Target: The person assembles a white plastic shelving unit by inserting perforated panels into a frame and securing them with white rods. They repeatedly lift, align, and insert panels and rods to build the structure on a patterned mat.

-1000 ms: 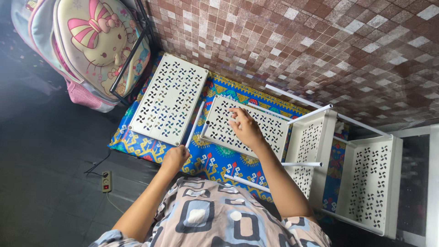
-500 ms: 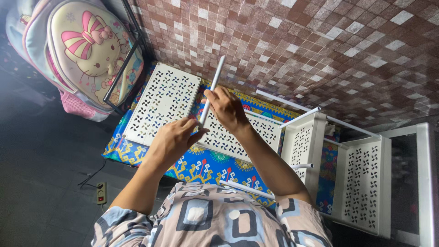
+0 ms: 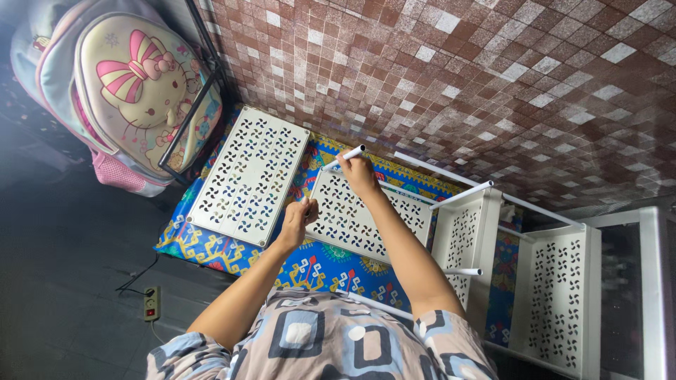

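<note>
Where it stood raised before, white tube (image 3: 345,156) now sits low — right hand (image 3: 358,172) clamped on it, left hand (image 3: 298,219) loosely curled at perforated panel (image 3: 366,214).

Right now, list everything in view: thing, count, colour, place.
perforated panels: two loose, white, on the mat; one under the hands
tube: one, white, in the right hand
shelf frame: one, white, right side, tubes fitted
mat: one, blue patterned, on the floor
backpack: one, pink and cream, upper left
power strip: one, pale, lower left floor
tiled wall: brown mosaic, top
left hand: on the nearer panel's edge
right hand: gripping the tube
</note>
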